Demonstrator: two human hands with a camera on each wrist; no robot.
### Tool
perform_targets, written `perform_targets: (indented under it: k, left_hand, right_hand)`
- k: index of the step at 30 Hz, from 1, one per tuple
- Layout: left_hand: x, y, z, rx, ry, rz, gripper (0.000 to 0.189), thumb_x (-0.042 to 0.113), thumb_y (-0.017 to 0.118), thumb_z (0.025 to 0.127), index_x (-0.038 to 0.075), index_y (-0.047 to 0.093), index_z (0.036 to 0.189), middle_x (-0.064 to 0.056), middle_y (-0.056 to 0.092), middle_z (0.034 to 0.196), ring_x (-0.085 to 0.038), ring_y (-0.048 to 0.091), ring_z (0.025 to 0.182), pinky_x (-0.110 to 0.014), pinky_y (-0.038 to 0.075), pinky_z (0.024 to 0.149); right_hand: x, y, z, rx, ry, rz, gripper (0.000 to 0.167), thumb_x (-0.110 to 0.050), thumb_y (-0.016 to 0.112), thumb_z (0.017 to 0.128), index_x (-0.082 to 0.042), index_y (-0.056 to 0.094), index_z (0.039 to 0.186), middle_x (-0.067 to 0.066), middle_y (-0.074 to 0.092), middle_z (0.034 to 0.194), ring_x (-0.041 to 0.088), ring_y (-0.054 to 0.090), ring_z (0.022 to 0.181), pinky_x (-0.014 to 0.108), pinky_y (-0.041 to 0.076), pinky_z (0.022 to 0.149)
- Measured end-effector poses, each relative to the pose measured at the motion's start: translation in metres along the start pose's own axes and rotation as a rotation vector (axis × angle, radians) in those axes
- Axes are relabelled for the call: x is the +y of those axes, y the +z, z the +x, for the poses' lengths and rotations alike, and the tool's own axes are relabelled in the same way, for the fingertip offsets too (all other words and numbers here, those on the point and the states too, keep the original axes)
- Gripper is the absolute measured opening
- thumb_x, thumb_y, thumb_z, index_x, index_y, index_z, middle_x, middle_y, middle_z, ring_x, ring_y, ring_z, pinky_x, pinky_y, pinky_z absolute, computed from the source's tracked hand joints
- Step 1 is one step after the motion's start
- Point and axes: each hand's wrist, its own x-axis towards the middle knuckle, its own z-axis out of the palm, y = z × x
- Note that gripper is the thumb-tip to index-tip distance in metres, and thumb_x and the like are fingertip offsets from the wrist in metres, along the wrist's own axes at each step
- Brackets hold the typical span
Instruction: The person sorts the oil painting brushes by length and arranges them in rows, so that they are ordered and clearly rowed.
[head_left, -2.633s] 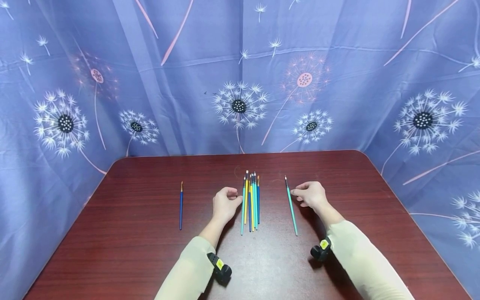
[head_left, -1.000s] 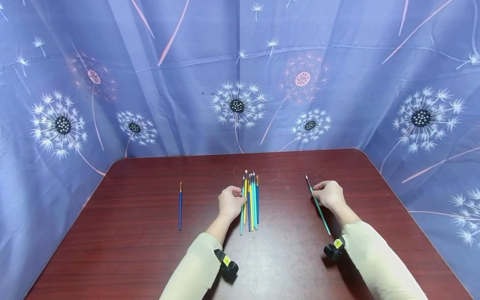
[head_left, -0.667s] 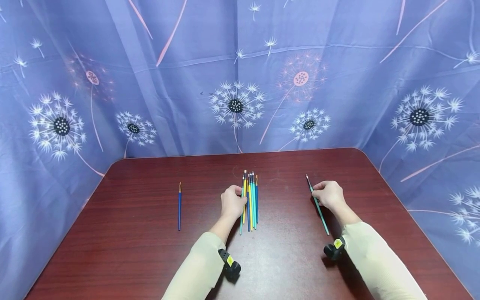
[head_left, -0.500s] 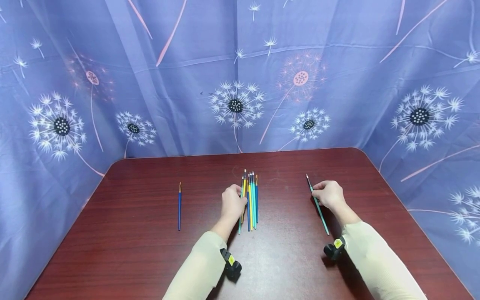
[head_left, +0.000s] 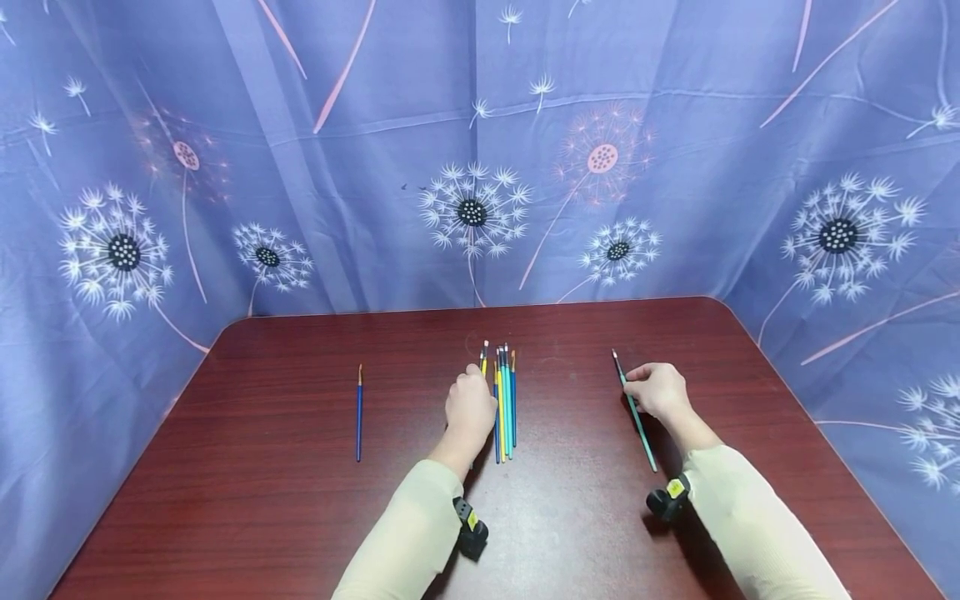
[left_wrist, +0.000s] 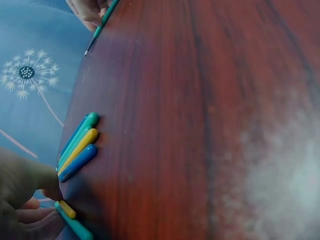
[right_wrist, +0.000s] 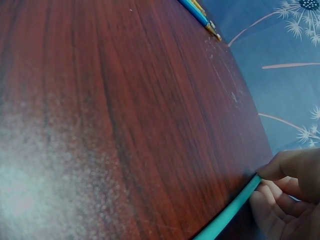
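Yellow paintbrush (head_left: 483, 365) mostly behind left fingers (head_left: 472, 372)

A wide lane of bare table (head_left: 562, 417) lies between the brush bunch (head_left: 508, 408) and the slanted turquoise brush (head_left: 642, 433) pinched in the right hand (head_left: 660, 388) — room for a hand to pass. Another open stretch runs between the lone blue brush (head_left: 359, 421) and the left hand (head_left: 470, 406). That hand, with the yellow brush (left_wrist: 67, 210) it grips, blocks the bunch's left side; its near and right sides lie open. Beyond the far edge — the curtain (head_left: 390, 167) bars passage.
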Motion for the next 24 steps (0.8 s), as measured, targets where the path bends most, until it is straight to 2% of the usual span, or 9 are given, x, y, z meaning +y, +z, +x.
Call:
perform_targets:
  k: [6,18,24]
  left_hand:
    - [-0.006,-0.002,0.001,-0.015,-0.050,-0.079,0.028,0.007,0.071,0.074,0.001,0.052,0.092,-0.015,0.060,0.075,-0.031,0.064,0.069,-0.039,0.053,0.057]
    - [-0.016,-0.005,-0.002,-0.032,-0.250,-0.418,0.040,0.012,0.080,0.071,0.003,0.059,0.104,-0.010,0.070,0.089,-0.025,0.065,0.085,-0.039,0.054,0.077]
    - [-0.017,-0.005,-0.007,-0.028,-0.292,-0.526,0.047,0.013,0.084,0.068,0.002,0.061,0.108,-0.010,0.068,0.096,-0.024,0.064,0.088,-0.038,0.054,0.077]
  right_hand:
    - [0.001,0.000,0.001,-0.009,0.010,0.003,0.028,-0.007,0.059,0.080,0.007,0.066,0.103,0.009,0.068,0.069,0.009,0.061,0.047,0.025,0.053,0.048]
    - [0.000,0.002,0.001,-0.004,0.014,0.007,0.029,-0.007,0.059,0.079,0.007,0.066,0.103,0.011,0.068,0.072,0.008,0.060,0.046,0.024,0.053,0.048]
    - [-0.001,0.001,0.000,0.004,0.018,0.016,0.029,-0.007,0.060,0.079,0.008,0.066,0.103,0.010,0.068,0.069,0.008,0.060,0.046,0.025,0.053,0.048]
